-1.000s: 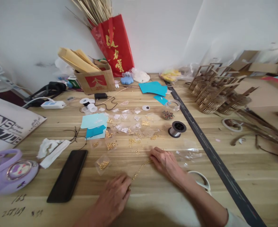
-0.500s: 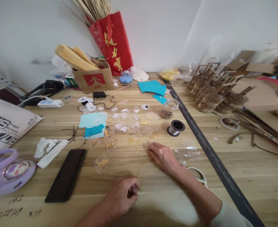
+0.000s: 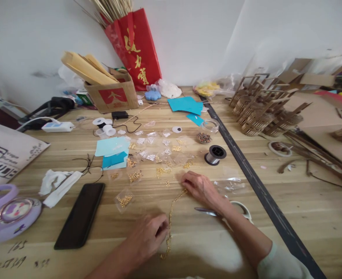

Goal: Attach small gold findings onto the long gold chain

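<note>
A thin gold chain (image 3: 171, 217) lies on the wooden table (image 3: 275, 232) between my two hands. My left hand (image 3: 146, 238) is curled at the chain's near end, fingertips pinched on it, with a small loop of chain lying below the fingers. My right hand (image 3: 201, 188) rests palm down at the chain's far end, fingers pressed on it. Scissors (image 3: 214, 212) with white handles lie under my right forearm. Small clear bags of gold beads (image 3: 136, 176) are scattered just beyond my hands.
A black phone (image 3: 80, 219) lies left of my left hand, a purple case (image 3: 5, 217) at far left. A wire spool (image 3: 214, 154), a bead jar (image 3: 203, 137), blue paper (image 3: 114, 149), a cardboard box (image 3: 113, 95), a red bag (image 3: 133, 46) and wooden lattice pieces (image 3: 261, 108) stand farther back.
My left hand drew the chain's near end toward me and curled into a pinch. The chain now runs more straight toward me. My right hand stayed at the far end.
</note>
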### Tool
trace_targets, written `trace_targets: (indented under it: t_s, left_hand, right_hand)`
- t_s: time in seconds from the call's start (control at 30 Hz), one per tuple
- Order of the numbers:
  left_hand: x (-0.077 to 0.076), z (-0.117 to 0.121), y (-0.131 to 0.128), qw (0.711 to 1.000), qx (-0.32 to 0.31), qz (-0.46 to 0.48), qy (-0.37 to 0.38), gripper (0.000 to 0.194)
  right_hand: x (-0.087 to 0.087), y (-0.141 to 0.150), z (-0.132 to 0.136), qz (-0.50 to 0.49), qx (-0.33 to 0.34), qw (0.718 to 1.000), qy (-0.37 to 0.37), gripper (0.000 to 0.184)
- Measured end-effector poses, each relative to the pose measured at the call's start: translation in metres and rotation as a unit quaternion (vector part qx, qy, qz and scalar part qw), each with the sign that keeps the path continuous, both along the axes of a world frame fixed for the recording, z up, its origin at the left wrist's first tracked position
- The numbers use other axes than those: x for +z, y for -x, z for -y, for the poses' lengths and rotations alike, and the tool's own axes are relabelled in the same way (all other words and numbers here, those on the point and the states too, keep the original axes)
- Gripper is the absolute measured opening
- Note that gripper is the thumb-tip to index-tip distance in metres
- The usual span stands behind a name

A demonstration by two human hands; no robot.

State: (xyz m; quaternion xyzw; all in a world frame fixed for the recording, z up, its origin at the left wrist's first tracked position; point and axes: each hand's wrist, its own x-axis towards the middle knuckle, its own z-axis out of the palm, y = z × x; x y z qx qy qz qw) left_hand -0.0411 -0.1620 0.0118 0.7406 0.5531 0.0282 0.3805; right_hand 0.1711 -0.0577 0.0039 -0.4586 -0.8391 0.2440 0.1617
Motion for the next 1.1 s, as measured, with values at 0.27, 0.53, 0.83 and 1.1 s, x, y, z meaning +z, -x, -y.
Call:
trace_targets:
  t_s: [0.27,0.53,0.83,1.1]
  left_hand:
    - [0.005,-0.032,-0.008,0.983,-0.046,0.049,-0.171,0.025]
    - [-0.011,-0.081,-0.029,0.972,0.106,0.197,-0.068,0.019]
    - [-0.033,-0.096,-0.044,0.944,0.129,0.303,-0.005,0.018]
    - [-0.037,-0.095,-0.043,0.943,0.115,0.308,-0.051,0.02]
  right_hand:
    - [0.012,-0.003,0.0,-0.059,-0.008,0.997,0.054,0.012]
    - [0.019,-0.002,0.002,-0.134,-0.023,0.981,0.137,0.013]
    - [0.014,0.002,0.003,-0.162,-0.028,0.977,0.133,0.012]
    - [0.019,0.007,0.013,0.016,-0.042,0.999,-0.019,0.009]
